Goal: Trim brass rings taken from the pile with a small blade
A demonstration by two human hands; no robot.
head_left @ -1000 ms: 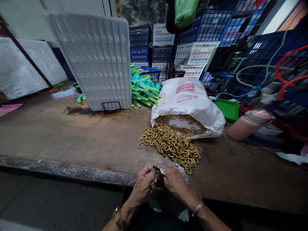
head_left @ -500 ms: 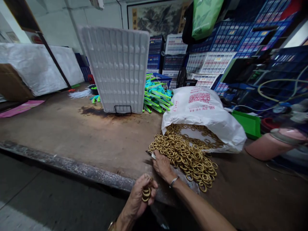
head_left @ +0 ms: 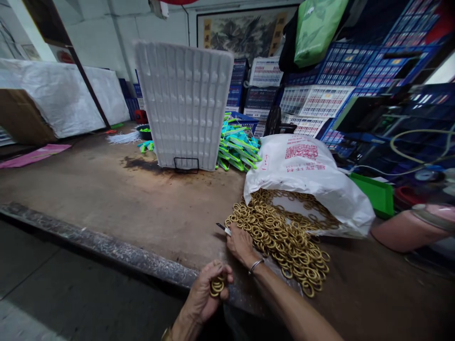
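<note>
Several gold-coloured rings [head_left: 216, 286] sit in my left hand [head_left: 208, 289], whose fingers curl around them over the table's front edge. My right hand [head_left: 241, 244] is closed on a slim tool [head_left: 224, 229] with a whitish part and a dark, narrow tip that points left; its exact kind is not clear. This hand rests against the left side of a heap of gold-coloured rings [head_left: 284, 241]. The heap spills out of the mouth of a white sack [head_left: 313, 170] with red print, lying on its side, and more rings show inside.
A ribbed whitish panel [head_left: 188, 104] stands upright in a black wire holder [head_left: 186, 165]. Behind it lie green and turquoise plastic pieces [head_left: 238, 147]. To the right are a green tray [head_left: 373, 192] and a pink container [head_left: 408, 227]. Crates [head_left: 320, 102] are stacked behind the table [head_left: 106, 199].
The camera view has shifted a little, so the scene sits slightly further right and lower. Both hands keep their grips, the right one still at the heap's left side.
</note>
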